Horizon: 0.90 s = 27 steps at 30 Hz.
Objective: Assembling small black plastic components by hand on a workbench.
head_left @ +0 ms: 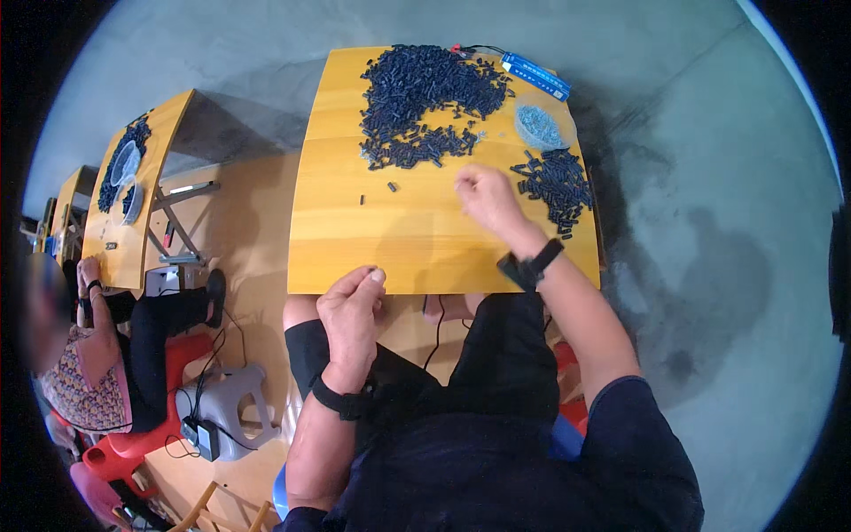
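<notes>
My left hand (348,310) hovers at the near edge of the wooden table (332,253), thumb pressed against curled fingers. Anything in that grip is too hidden to name. Further forward, over the tabletop, my right hand (489,200) is closed with its fingertips pinched together; what they hold, if anything, cannot be made out. Ahead lies a big heap of small black cylindrical pieces (403,93). Two loose black pieces, one (392,186) closer to my right hand and another (362,199) further left, rest apart from it.
At the right, a clear tub (539,127) holds small silvery parts, beside a second pile of black pieces (558,186). A blue box (535,77) sits at the far right corner. To my left, another person (97,372) sits at a similar table (160,146).
</notes>
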{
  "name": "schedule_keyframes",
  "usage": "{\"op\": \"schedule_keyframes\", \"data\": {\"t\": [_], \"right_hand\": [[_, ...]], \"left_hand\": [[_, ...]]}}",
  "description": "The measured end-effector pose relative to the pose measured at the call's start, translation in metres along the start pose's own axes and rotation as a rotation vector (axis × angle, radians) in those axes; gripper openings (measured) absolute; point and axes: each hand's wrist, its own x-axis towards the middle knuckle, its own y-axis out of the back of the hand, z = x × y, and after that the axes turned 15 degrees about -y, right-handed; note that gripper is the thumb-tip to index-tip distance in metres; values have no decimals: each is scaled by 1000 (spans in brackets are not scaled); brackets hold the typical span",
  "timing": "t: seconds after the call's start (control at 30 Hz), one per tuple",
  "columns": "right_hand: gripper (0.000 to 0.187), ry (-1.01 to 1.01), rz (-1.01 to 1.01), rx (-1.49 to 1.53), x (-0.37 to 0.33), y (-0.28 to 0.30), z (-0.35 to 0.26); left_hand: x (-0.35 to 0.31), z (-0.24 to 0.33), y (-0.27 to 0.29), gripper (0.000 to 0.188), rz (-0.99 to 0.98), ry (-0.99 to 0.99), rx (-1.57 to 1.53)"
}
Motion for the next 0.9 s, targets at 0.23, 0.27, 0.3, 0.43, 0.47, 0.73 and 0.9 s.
{"op": "schedule_keyframes", "data": {"t": [0.23, 0.27, 0.3, 0.43, 0.47, 0.73, 0.9], "right_hand": [[14, -106, 224, -672, 80, 45, 28], [15, -158, 196, -711, 89, 47, 31], [18, -208, 162, -748, 94, 46, 31], [18, -200, 156, -767, 106, 44, 36], [18, -216, 151, -778, 109, 44, 38], [17, -159, 211, -809, 115, 39, 49], [17, -60, 142, -798, 109, 32, 49]], "left_hand": [[1, -12, 5, 14, -20, 148, -25], [3, -13, 6, 14, -26, 141, -40], [4, -15, 9, 14, -26, 136, -53], [10, -25, 15, 14, -25, 142, -34], [11, -27, 17, 13, -40, 146, -23], [12, -30, 18, 13, -54, 196, 12], [14, -34, 22, 15, -74, 207, 54]]}}
